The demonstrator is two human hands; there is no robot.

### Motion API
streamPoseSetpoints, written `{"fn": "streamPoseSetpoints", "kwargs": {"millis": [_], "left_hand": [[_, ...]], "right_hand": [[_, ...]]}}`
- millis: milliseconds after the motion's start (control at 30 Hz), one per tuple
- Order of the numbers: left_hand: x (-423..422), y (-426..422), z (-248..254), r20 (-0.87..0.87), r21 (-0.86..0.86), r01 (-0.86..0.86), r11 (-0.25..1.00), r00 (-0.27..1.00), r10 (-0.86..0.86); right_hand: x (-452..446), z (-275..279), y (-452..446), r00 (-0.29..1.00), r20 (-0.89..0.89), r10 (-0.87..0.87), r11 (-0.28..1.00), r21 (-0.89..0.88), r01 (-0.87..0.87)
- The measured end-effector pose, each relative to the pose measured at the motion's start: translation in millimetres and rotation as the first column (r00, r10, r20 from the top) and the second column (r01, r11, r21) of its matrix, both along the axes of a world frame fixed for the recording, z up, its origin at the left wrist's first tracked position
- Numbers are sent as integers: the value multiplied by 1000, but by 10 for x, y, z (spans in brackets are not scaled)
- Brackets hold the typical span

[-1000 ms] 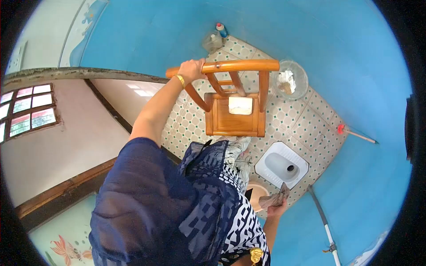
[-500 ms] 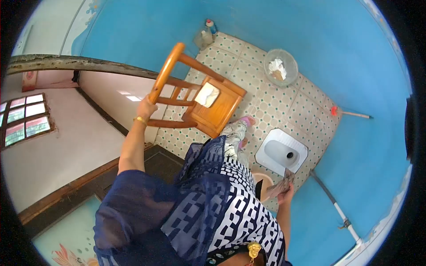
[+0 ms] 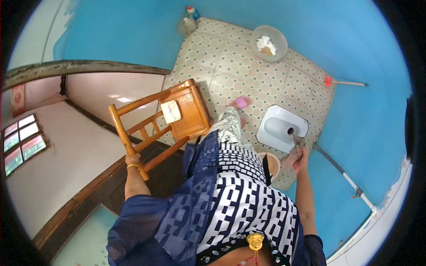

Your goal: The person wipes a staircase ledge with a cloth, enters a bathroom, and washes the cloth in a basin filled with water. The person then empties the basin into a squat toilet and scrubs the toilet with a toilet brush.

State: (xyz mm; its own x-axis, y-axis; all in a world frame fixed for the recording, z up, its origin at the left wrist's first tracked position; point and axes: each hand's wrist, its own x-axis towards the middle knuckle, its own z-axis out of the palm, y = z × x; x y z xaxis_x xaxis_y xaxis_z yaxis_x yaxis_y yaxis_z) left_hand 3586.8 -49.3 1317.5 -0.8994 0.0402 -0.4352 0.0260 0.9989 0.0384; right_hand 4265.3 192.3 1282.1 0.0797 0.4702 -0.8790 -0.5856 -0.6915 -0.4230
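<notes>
My left hand [image 3: 134,162] is closed around the top end of a wooden chair's backrest. The chair [image 3: 191,116] is at the left, by the doorway, its back toward me. On its seat lies a white packet [image 3: 171,111], probably of tissues. My right hand [image 3: 301,162] pinches a crumpled greyish-brown cloth [image 3: 291,158], which hangs beside the near edge of the squat toilet [image 3: 275,128]. Below that cloth stands a round pinkish basin [image 3: 274,167], partly hidden by my clothes.
A clear waste bin [image 3: 276,34] with crumpled paper stands by the far wall. Bottles [image 3: 192,13] sit in the far left corner. A stick with a red head [image 3: 348,83] leans at the right wall, near a pipe [image 3: 339,168]. A raised wooden door frame [image 3: 88,66] edges the left.
The chair has swung left and toward me, closer to the doorway, with my left hand still on its back. My right hand has shifted a little to the right and away from me with the cloth.
</notes>
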Motion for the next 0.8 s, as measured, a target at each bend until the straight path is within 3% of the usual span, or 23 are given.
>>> {"fn": "streamPoseSetpoints", "kwargs": {"millis": [100,133,167,233,300,367,400,433,467,500,533,567,633,667,700,733,767,800], "left_hand": [[21,-217,9,22,-147,-89,985,995,93],[1,-378,-64,24,-23,-114,993,993,114],[-189,-690,-285,36,-23,-106,994,994,107],[-624,-1267,-775,296,187,-319,929,920,256],[-571,-1152,-580,391,253,-333,908,894,219],[-573,-1012,-494,401,149,-421,895,853,334],[-433,-797,-336,411,153,-404,902,856,314],[-81,-397,-49,-75,24,-78,997,994,79],[123,-87,81,-489,-233,169,958,830,-266],[90,81,47,-483,-224,205,953,826,-291],[24,259,2,-488,-90,475,876,746,-454],[8,466,-46,-515,44,701,712,627,-585],[213,1095,-183,-171,512,630,584,741,-649],[480,1502,-132,-17,665,542,513,698,-716],[841,1928,-25,122,788,417,452,615,-779],[1193,2268,42,156,817,411,404,518,-841],[1560,2570,48,156,930,258,263,370,-916],[1936,2834,189,215,900,331,282,224,-950]], "right_hand": [[-128,36,79,996,-30,87,996,35,-85],[-171,42,91,996,-22,84,996,37,-83],[-231,57,110,994,-12,105,994,22,-105],[-312,87,132,994,17,111,994,7,-111],[-357,15,143,990,-33,141,990,28,-140],[-406,-10,134,993,-27,115,993,27,-115],[-439,-4,135,994,-38,105,994,21,-104],[-483,27,143,996,-30,82,996,29,-81],[-529,74,150,996,-58,68,998,23,-66],[-564,115,142,995,-85,47,999,16,-46],[-591,142,148,998,-23,60,998,28,-59],[-618,153,167,997,40,71,997,36,-73],[-667,37,197,998,-37,-48,993,103,52],[-705,43,224,996,-38,-78,991,111,81],[-758,72,275,987,-115,-110,986,109,123],[-837,115,320,971,-193,-140,981,107,163],[-940,194,371,966,-199,-167,974,119,193],[-1039,328,419,944,-274,-181,972,94,214]]}}
